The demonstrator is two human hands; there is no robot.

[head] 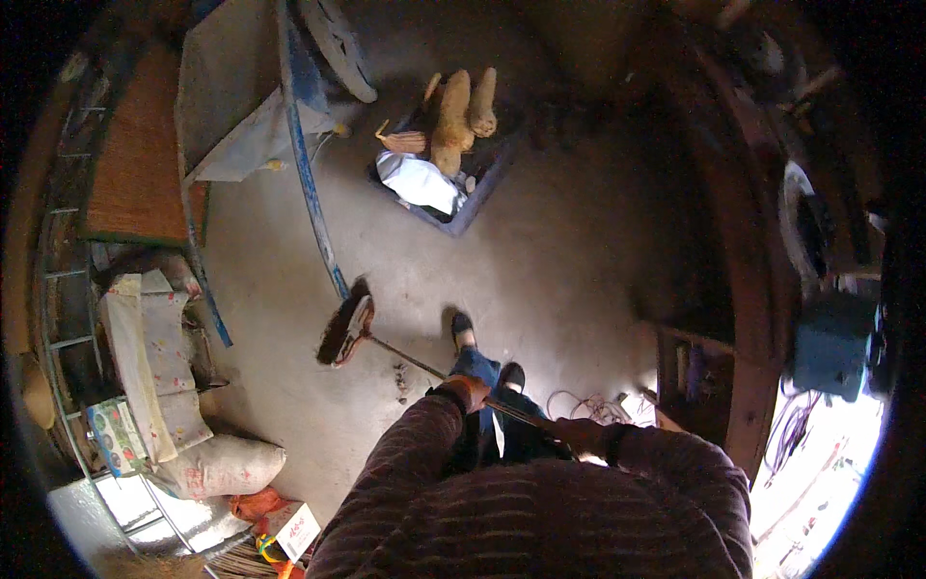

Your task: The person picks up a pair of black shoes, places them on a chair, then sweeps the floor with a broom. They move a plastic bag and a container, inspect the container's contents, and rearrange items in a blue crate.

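Observation:
A long-handled broom point(412, 361) slants across the floor in front of me. My left hand point(469, 391) is wrapped around the middle of its handle. Farther up the same handle, my right hand point(577, 436) grips it close to my body, in shadow. The dark-bristled broom head point(349, 329) rests on or just above the concrete floor point(289, 405), ahead and to the left of my feet, beside the lower end of a blue-painted pole point(311, 195). Between the broom head and my shoes point(460, 323) lies a small line of dark debris point(401, 383).
Ahead stands a shallow crate point(463, 223) holding large tan gourds or roots point(453, 119) and a shiny white sheet point(419, 181). Along the left are a metal ladder point(69, 340), a stuffed sack point(231, 465) and a white box point(295, 532). Coiled cable point(589, 409) lies right, near a bright doorway.

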